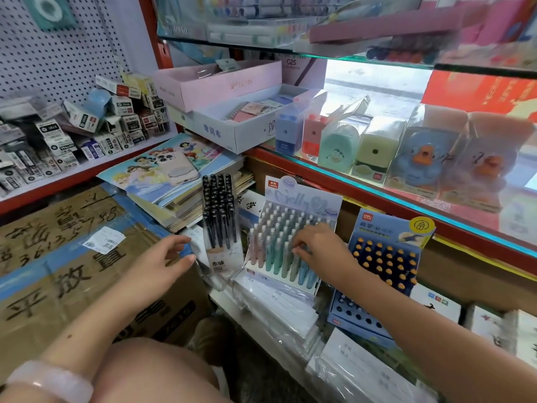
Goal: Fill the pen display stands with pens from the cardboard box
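Observation:
Three pen display stands sit on a low shelf. A stand of black pens (219, 216) is at the left, a pastel pen stand (286, 245) in the middle, and a blue stand (383, 263) with orange-tipped pens at the right. My right hand (318, 248) rests on the front rows of the pastel stand, fingertips curled down among the pen caps. Whether it holds a pen is hidden. My left hand (171, 257) hovers open beside the black pen stand, above a taped cardboard box (72, 257) with handwriting on it.
A phone (174, 167) lies on a stack of picture books (174, 181) behind the stands. Small refill boxes (72, 132) pile up on the left shelf. Pencil sharpeners in clear packs (406, 152) line the glass shelf above. Wrapped notebooks (290, 309) lie under the stands.

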`<state>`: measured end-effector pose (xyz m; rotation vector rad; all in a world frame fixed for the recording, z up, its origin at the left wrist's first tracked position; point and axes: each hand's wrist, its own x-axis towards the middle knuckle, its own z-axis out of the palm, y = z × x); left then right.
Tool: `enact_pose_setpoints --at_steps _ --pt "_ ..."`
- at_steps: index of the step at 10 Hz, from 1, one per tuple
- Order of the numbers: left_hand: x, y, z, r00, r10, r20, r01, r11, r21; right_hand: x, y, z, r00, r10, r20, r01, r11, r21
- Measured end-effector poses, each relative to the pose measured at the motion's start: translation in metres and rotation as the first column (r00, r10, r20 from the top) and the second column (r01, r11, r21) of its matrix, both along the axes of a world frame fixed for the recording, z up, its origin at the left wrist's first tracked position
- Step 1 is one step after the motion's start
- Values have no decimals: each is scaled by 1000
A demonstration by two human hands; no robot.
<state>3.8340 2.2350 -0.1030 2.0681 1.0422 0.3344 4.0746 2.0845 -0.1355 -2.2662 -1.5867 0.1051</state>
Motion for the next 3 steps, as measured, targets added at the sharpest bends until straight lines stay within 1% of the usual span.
enact_pose_setpoints --at_steps 1,2,3 --pt "-1 -1 2 1000 0 4 0 1000 -2 -5 0 1 999 -1 51 4 997 -72" --pt "-3 -1 0 1000 9 24 -9 1000 -9 -6 1 1 998 4 65 3 995 -102" --pt "-4 -4 -1 999 12 46 -12 1000 4 -3 -4 9 1000 11 13 -10 997 -83"
